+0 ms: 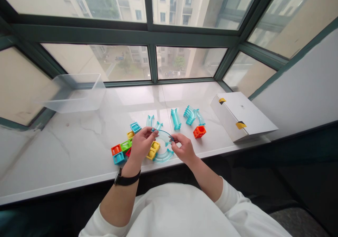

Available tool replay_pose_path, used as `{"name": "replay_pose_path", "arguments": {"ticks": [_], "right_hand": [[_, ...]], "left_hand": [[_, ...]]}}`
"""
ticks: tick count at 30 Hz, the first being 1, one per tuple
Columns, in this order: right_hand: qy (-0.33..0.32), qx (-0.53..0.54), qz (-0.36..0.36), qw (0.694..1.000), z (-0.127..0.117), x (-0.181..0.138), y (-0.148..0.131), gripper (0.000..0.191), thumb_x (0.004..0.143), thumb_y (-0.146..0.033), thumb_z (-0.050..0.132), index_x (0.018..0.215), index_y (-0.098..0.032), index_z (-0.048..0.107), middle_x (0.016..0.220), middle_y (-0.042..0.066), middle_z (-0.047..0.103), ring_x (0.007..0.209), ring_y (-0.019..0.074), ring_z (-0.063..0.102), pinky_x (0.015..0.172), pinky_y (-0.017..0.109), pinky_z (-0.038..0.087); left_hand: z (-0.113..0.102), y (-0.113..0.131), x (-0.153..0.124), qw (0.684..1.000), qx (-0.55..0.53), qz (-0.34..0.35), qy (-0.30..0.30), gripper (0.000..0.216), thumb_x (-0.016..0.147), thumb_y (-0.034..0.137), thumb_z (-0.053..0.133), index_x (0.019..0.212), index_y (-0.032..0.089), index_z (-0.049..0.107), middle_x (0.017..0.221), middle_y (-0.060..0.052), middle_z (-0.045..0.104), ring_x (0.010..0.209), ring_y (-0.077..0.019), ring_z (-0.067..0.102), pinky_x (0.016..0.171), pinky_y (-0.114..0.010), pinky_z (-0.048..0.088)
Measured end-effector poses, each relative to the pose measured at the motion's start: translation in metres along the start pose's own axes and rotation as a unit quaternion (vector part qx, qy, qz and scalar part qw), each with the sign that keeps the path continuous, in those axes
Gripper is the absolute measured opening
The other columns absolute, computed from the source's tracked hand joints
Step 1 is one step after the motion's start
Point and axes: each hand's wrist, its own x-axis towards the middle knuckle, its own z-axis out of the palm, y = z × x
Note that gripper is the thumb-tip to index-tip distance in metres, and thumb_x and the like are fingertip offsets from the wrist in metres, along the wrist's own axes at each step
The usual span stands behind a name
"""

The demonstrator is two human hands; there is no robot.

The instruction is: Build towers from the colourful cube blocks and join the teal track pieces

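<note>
Between my two hands is a curved, clear blue track piece (165,134), pinched at one end by my left hand (144,142) and at the other by my right hand (183,147). Both hands have their fingers closed on it. Just below lies another curved blue track piece (163,156), flat on the sill. A yellow block (153,150) sits beside my left hand. To its left are a red-orange block (116,150), a green block (126,145) and a blue block (119,158), partly hidden by my wrist. An orange block (199,131) stands to the right.
Beyond my hands lie a straight blue track piece (175,119) and curved pieces (189,115). A clear plastic bin (76,105) stands at the back left. At the right is a white box (245,113) with yellow-and-black tabs. Windows border the marble-patterned sill (79,152).
</note>
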Motion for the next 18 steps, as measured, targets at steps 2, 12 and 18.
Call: {"name": "replay_pose_path", "arguments": {"ticks": [2,12,18], "right_hand": [[0.011,0.014,0.017,1.000,-0.003,0.001,0.002,0.026,0.089,-0.018,0.063,0.111,-0.024,0.075,0.095,0.003,0.078,0.080,0.0177,0.074,0.078,0.031,0.063],[0.006,0.008,-0.046,0.999,-0.028,0.010,0.005,0.036,0.104,-0.027,0.065,0.139,-0.031,0.067,0.107,0.004,0.078,0.095,0.0195,0.076,0.089,0.036,0.064],[-0.043,-0.069,-0.123,0.989,-0.058,0.018,0.001,0.019,0.104,-0.028,0.067,0.117,-0.031,0.080,0.108,0.007,0.078,0.101,0.0228,0.075,0.091,0.040,0.064]], "left_hand": [[0.000,0.002,0.001,1.000,-0.013,-0.010,-0.013,0.044,0.083,0.061,0.082,0.094,0.020,0.073,0.084,-0.007,0.078,0.082,-0.0240,0.077,0.073,-0.033,0.063],[0.010,0.010,0.014,0.998,-0.030,-0.023,-0.044,0.053,0.085,0.068,0.077,0.098,0.017,0.078,0.086,-0.006,0.078,0.069,-0.0197,0.075,0.067,-0.030,0.060],[0.031,0.010,0.025,0.996,-0.044,-0.026,-0.072,0.060,0.086,0.073,0.073,0.107,0.016,0.077,0.087,-0.008,0.079,0.070,-0.0194,0.075,0.068,-0.031,0.060]]}}
